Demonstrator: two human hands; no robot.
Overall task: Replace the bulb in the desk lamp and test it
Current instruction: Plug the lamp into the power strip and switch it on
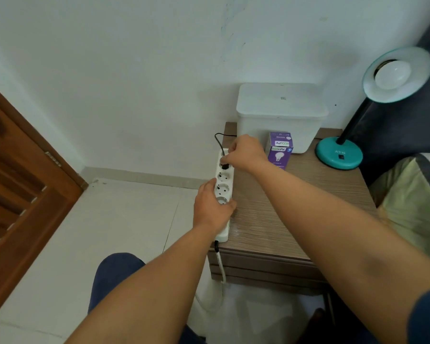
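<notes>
A white power strip (224, 181) lies along the left edge of the wooden nightstand (296, 209). My left hand (212, 207) grips its near end and presses it down. My right hand (245, 152) pinches a black plug (224, 166) sitting at the strip's far socket; its black cord (219, 141) loops back behind the strip. The teal desk lamp (339, 155) stands at the back right, its shade (397, 74) tilted toward me with a white bulb (391, 75) in it, unlit. A purple bulb box (279, 150) stands upright in the middle.
A white lidded bin (279, 115) stands against the wall behind the bulb box. A brown wooden door (23, 184) is at the left. Bedding (415, 199) lies at the right. The strip's white cable (221, 266) hangs down the nightstand's front to the white tile floor.
</notes>
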